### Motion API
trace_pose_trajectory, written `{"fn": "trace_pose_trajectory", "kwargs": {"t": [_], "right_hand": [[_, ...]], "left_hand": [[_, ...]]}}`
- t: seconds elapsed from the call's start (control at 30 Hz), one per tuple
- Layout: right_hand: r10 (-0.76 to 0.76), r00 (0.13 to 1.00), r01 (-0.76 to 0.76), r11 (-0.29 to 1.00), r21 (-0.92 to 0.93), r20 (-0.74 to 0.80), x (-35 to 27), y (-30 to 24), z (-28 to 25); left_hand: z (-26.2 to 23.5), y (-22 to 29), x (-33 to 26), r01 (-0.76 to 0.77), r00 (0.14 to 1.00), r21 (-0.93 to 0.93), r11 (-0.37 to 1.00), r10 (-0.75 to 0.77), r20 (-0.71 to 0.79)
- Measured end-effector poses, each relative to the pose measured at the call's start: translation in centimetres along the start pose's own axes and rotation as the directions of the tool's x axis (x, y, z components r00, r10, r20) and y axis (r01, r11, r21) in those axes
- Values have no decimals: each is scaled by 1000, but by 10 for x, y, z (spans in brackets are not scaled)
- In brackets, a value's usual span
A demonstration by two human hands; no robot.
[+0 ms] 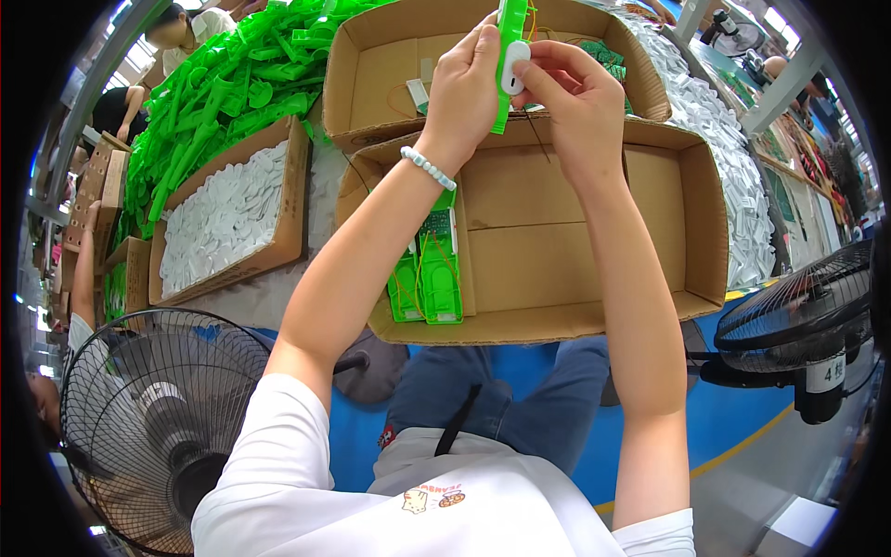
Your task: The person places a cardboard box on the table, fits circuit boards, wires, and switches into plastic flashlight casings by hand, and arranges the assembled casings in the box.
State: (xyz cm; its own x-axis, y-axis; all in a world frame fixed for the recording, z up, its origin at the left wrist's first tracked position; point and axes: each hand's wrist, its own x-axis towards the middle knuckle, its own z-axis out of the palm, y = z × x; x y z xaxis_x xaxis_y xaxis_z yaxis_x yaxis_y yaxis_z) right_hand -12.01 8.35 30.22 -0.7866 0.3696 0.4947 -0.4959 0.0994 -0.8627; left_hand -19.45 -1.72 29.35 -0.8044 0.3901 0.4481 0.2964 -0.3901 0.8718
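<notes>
Above two open cardboard boxes, my left hand (461, 90) is closed around a long green plastic housing (501, 119), held upright. My right hand (587, 104) pinches a small white oval plastic piece (516, 67) with a dark slot, against the housing's right side. Thin orange wires (531, 20) show at the housing's upper end, and a dark wire (538, 139) hangs below my right fingers. Under my left forearm, in the near box (575, 232), lie green housings (438, 283) with wires and a circuit board. Fingers partly hide the joint between piece and housing.
The far box (367, 79) contains green circuit boards (603, 58). Green plastic parts (223, 111) are heaped at left, beside a box of white parts (227, 218). More white parts (738, 213) lie at right. Black fans (162, 408) stand on both sides; other people work at far left.
</notes>
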Motion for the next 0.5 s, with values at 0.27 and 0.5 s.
{"fn": "trace_pose_trajectory", "kwargs": {"t": [0.27, 0.5], "right_hand": [[76, 995, -75, 997, 13, -59, 2, -3, -7], [136, 989, -133, 990, 51, -56, 3, -3, -12]], "left_hand": [[0, 0, -1, -139, 990, 294, 946, 140, 18], [6, 1, -4, -158, 982, 391, 907, 185, -33]]}}
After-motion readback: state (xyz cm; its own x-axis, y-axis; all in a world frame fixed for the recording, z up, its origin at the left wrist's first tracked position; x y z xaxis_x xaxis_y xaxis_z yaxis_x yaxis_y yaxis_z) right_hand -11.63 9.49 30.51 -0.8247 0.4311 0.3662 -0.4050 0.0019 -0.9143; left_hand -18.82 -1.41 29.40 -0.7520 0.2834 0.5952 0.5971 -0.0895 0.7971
